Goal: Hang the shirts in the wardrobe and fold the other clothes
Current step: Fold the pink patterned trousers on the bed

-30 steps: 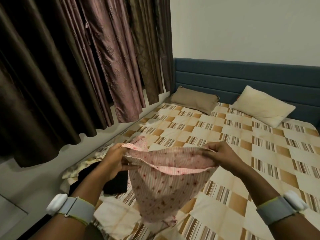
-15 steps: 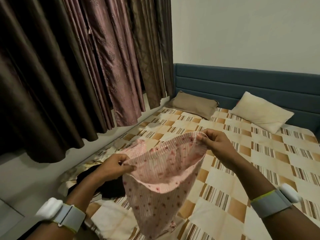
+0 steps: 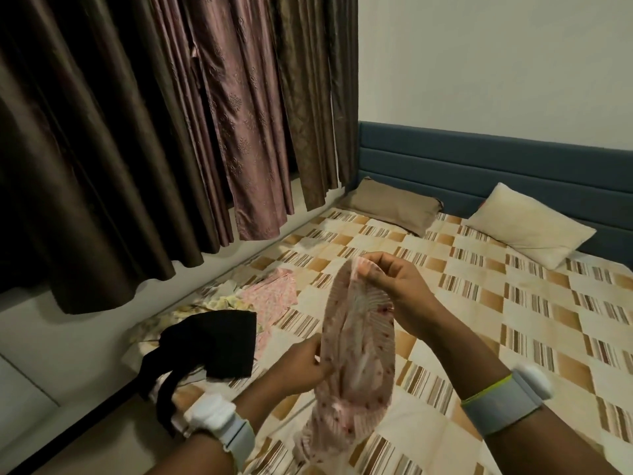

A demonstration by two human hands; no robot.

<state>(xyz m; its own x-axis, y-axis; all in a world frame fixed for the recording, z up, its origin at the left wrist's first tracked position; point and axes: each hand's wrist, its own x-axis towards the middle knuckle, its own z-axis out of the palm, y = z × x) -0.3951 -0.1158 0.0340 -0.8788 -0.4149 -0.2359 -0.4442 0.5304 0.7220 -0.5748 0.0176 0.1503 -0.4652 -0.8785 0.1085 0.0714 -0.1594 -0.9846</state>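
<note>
Now two hands (image 3: pixel 301 363) (image 3: pixel 394 282) pinch one pink garment (image 3: pixel 356 354) above the bed (image 3: pixel 513 303).

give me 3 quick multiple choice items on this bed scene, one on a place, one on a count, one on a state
1. Where does the black garment lie?
A. on a pillow
B. on the bed's left edge, near the curtains
C. on the headboard

2. How many pillows lie by the headboard?
A. one
B. two
C. four

3. How is the pink striped garment held?
A. spread flat on the bed
B. on a hanger
C. in the grip of both hands, above the bed

Key: 1 B, it lies left of the left hand. 2 B, a brown pillow and a cream pillow. 3 C, the right hand pinches its top edge and the left its near edge.
</note>
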